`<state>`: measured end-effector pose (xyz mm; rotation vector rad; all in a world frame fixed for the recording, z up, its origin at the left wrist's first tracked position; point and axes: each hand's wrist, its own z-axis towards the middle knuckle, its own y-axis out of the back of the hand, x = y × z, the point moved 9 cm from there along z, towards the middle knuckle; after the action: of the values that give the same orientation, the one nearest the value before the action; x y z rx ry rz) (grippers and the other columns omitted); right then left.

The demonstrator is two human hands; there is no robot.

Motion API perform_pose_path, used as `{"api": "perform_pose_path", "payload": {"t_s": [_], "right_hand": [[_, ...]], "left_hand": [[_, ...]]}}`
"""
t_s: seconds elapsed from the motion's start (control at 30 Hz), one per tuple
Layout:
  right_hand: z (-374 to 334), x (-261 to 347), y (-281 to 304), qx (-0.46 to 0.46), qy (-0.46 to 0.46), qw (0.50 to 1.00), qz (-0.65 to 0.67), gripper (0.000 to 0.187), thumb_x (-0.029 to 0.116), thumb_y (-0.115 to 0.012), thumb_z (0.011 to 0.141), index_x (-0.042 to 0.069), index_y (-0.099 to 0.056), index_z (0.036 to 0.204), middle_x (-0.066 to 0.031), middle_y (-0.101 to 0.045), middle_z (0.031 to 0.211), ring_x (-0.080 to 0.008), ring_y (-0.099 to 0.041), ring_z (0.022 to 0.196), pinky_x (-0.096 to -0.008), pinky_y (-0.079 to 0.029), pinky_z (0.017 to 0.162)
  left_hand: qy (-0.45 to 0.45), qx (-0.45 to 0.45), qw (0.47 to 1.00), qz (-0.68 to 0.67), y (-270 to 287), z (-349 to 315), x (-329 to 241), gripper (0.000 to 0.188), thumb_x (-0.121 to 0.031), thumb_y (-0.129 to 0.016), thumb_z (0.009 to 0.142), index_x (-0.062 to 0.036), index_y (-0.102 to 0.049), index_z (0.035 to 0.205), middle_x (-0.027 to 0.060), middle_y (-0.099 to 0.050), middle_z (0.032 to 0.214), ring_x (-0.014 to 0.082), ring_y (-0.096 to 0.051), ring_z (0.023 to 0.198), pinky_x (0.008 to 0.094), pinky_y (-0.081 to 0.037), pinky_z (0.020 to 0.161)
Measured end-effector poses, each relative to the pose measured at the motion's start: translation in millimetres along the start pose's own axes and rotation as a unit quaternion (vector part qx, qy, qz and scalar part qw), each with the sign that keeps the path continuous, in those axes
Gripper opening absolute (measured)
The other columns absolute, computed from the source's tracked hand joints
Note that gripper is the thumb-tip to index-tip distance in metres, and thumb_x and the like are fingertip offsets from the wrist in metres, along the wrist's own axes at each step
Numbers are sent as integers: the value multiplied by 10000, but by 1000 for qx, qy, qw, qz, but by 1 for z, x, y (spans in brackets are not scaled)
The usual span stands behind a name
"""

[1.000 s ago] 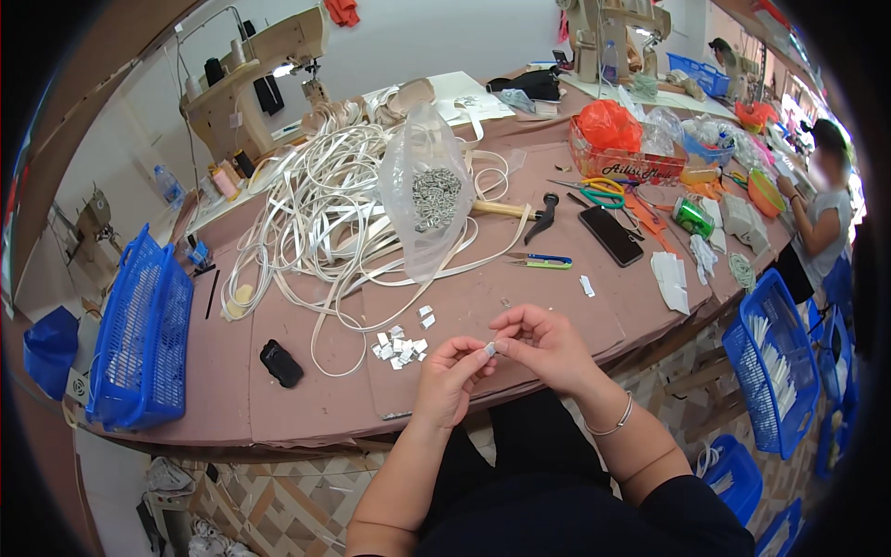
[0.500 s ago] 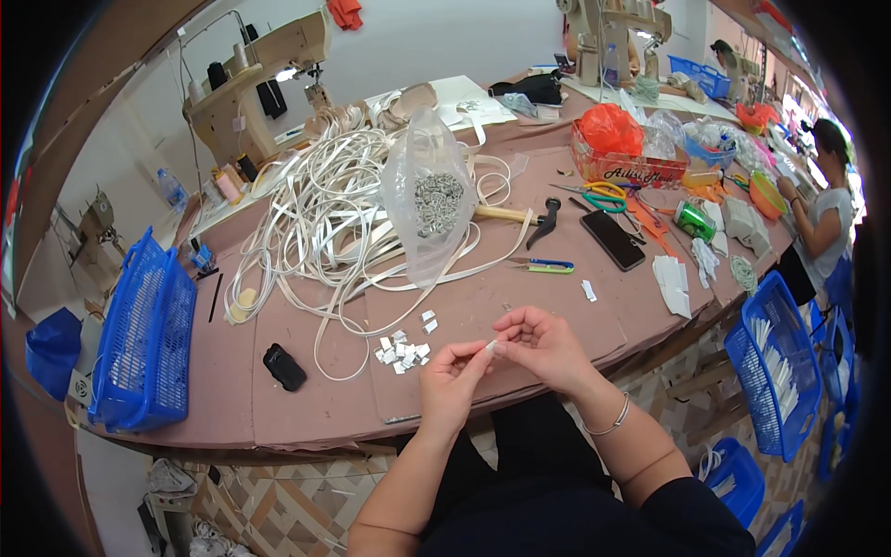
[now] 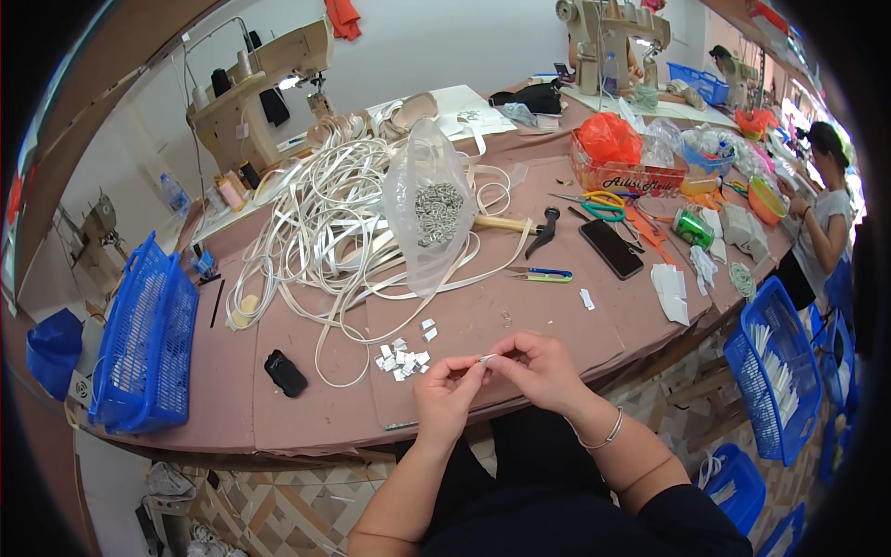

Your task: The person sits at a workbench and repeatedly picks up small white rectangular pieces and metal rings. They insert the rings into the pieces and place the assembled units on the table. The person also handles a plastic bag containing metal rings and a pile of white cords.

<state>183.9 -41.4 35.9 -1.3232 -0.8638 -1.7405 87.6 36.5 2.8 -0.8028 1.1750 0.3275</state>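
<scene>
My left hand (image 3: 444,397) and my right hand (image 3: 538,371) meet at the fingertips over the near edge of the brown table (image 3: 306,408). Between them they pinch a small white strip piece (image 3: 486,358). Just left of my hands lies a little heap of similar white cut pieces (image 3: 403,357). Behind it a clear plastic bag of small metal rings (image 3: 434,209) stands on a big tangle of white strapping (image 3: 325,213).
A blue basket (image 3: 139,343) leans at the table's left end and a black object (image 3: 284,373) lies near it. Thread snips (image 3: 540,274), a hammer (image 3: 520,227), a phone (image 3: 611,248) and scissors (image 3: 599,200) lie to the right. A person (image 3: 821,213) sits far right beside another blue basket (image 3: 770,362).
My hands have dropped slightly toward me, still pinching the small white piece between the fingertips. The view has shifted a little; nothing else on the table has moved.
</scene>
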Motion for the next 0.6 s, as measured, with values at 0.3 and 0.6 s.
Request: {"api": "perform_pose_path", "payload": {"t_s": [0.3, 0.6], "right_hand": [[1, -17, -4, 20, -99, 980, 170, 129, 91, -549, 860, -31, -577, 888, -59, -598, 770, -119, -597, 733, -233, -492, 664], [-7, -33, -5, 12, -118, 984, 134, 142, 128, -552, 866, -10, -584, 871, -47, -591, 789, -96, -570, 697, -220, -470, 617]], "left_hand": [[-95, -41, 985, 138, 9, -5, -19, 113, 45, -609, 750, 1, -600, 854, 94, -607, 825, 155, -597, 724, 258, -496, 649], [-331, 25, 883, 331, -7, -16, -55, 211, 49, -635, 697, -9, -622, 900, 75, -602, 872, 196, -597, 782, 270, -494, 684]]}}
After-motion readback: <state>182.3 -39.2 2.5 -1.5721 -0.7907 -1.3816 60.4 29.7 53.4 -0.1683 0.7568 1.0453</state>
